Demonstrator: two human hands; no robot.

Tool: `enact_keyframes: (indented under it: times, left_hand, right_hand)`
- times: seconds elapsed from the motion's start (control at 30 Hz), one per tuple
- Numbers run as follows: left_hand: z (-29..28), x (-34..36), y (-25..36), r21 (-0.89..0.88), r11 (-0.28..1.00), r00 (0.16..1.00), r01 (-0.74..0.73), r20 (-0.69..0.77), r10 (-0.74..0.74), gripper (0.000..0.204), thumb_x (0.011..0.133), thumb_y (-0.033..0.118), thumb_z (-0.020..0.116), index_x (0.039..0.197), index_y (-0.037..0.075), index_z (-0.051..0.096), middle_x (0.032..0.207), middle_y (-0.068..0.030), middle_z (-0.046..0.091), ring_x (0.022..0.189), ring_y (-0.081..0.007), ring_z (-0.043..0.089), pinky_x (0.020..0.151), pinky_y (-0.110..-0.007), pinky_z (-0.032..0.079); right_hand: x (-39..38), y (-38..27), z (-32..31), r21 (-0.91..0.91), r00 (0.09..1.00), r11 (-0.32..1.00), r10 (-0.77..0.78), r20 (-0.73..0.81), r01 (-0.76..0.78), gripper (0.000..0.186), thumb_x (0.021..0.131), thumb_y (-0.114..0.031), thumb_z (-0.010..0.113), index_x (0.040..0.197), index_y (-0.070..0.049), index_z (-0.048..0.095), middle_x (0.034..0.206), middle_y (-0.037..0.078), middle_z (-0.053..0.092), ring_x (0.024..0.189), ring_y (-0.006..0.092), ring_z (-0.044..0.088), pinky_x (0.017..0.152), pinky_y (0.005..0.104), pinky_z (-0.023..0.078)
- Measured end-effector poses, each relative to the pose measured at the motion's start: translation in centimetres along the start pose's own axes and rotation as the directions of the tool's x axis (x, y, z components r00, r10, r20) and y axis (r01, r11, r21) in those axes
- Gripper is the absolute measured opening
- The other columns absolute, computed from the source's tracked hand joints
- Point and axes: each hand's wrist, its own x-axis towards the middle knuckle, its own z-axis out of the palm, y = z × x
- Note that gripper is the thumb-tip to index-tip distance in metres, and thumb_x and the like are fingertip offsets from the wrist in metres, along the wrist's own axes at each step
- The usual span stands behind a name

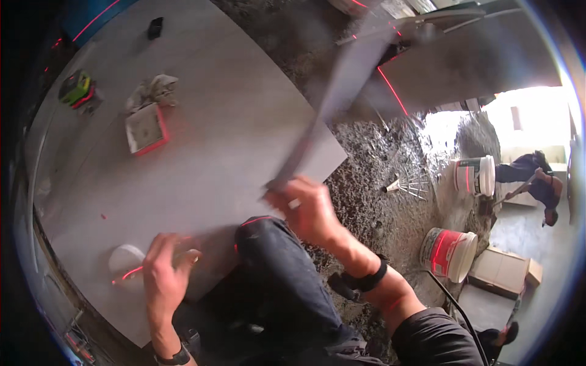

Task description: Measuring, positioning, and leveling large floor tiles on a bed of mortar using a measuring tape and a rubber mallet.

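Observation:
My right hand grips the near end of a long flat straightedge that rises, blurred, away toward the upper right over rough mortar. My left hand presses flat on the large grey tile, fingers spread, beside a small white round object. My knee in dark trousers rests at the tile's near edge between the two hands.
On the tile lie a red-edged sponge float, a crumpled rag and a green-and-red laser level. Rough mortar bed to the right holds a notched trowel. Two buckets stand right; another person bends there.

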Motion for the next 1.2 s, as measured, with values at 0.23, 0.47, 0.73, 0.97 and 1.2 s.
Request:
enact_keyframes:
  times: [0.23, 0.47, 0.73, 0.97, 1.2]
  left_hand:
    - [4.9, -1.3, -7.0, 0.265, 0.927, 0.957, 0.265, 0.047, -0.287, 0.032, 0.094, 0.012, 0.064, 0.119, -0.007, 0.058, 0.117, -0.0219, 0.060, 0.112, -0.0410, 0.056, 0.097, -0.047, 0.045]
    - [7.8, -2.9, -10.2, 0.134, 0.934, 0.943, 0.332, -0.036, -0.330, 0.023, 0.103, 0.009, 0.043, 0.104, -0.008, 0.058, 0.096, -0.0193, 0.059, 0.089, -0.0340, 0.058, 0.081, -0.042, 0.046]
    - [9.0, -4.6, -12.5, 0.156, 0.932, 0.942, 0.327, -0.135, -0.308, 0.028, 0.105, 0.009, 0.037, 0.102, -0.008, 0.059, 0.096, -0.0190, 0.061, 0.092, -0.0327, 0.060, 0.086, -0.042, 0.047]
    - [9.2, -5.9, -14.2, 0.221, 0.927, 0.951, 0.302, -0.144, -0.275, 0.031, 0.107, 0.007, 0.035, 0.106, -0.011, 0.060, 0.101, -0.0191, 0.064, 0.095, -0.0306, 0.061, 0.090, -0.042, 0.047]
    - [8.9, -7.7, -15.9, 0.258, 0.902, 0.930, 0.345, -0.220, -0.293, 0.034, 0.109, 0.013, 0.035, 0.106, -0.010, 0.059, 0.102, -0.0180, 0.063, 0.099, -0.0299, 0.060, 0.095, -0.041, 0.046]
  right_hand:
    - [-5.9, 18.6, -8.5, -0.301, 0.840, 0.868, 0.209, -0.501, -0.395, 0.017, 0.099, -0.008, 0.056, 0.094, 0.000, 0.069, 0.081, 0.010, 0.073, 0.068, 0.0163, 0.069, 0.063, 0.0304, 0.054]
    - [-6.4, 26.3, -6.8, -0.162, 0.641, 0.817, 0.295, -0.708, -0.554, 0.022, 0.101, -0.017, 0.059, 0.100, 0.004, 0.064, 0.078, 0.012, 0.073, 0.068, 0.0169, 0.071, 0.061, 0.0310, 0.056]
    - [-6.8, 29.5, -5.6, -0.270, 0.590, 0.740, 0.206, -0.781, -0.616, 0.021, 0.098, -0.023, 0.066, 0.097, -0.002, 0.067, 0.072, 0.007, 0.068, 0.060, 0.0139, 0.063, 0.056, 0.0300, 0.049]
    - [-6.6, 29.7, -5.4, -0.314, 0.597, 0.703, 0.194, -0.779, -0.638, 0.018, 0.094, -0.023, 0.069, 0.093, -0.005, 0.067, 0.069, 0.002, 0.063, 0.060, 0.0124, 0.056, 0.055, 0.0296, 0.045]
    - [-6.7, 29.5, -5.0, -0.333, 0.600, 0.685, 0.191, -0.777, -0.648, 0.019, 0.092, -0.019, 0.072, 0.094, 0.000, 0.067, 0.076, 0.009, 0.070, 0.066, 0.0146, 0.066, 0.059, 0.0283, 0.052]
